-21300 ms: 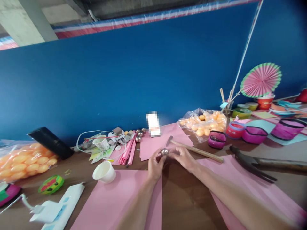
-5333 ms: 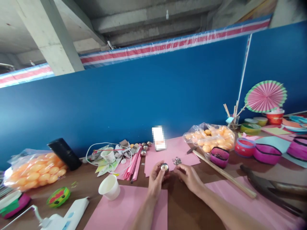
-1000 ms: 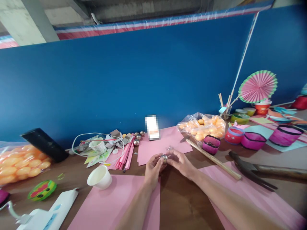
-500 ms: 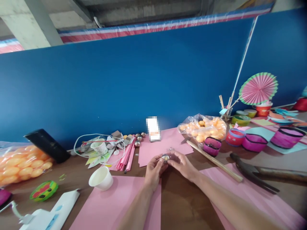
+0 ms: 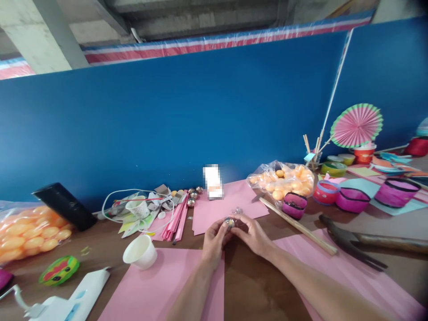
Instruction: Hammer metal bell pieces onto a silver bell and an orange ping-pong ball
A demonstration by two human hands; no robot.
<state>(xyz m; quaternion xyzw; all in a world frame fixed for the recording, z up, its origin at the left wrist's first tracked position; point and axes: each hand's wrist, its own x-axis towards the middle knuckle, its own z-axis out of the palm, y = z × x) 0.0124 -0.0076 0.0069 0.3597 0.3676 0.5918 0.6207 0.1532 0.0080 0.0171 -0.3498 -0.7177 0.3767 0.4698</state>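
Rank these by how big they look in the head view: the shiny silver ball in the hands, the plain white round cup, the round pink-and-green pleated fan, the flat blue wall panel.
Largest to smallest:
1. Blue wall panel
2. Pink-and-green fan
3. White cup
4. Held silver ball

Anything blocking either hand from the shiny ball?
Nothing visible. The left hand holds the shiny ball; the right hand is right beside it, contact hard to tell. The small metal bits lie beyond, on pink paper, not in between.
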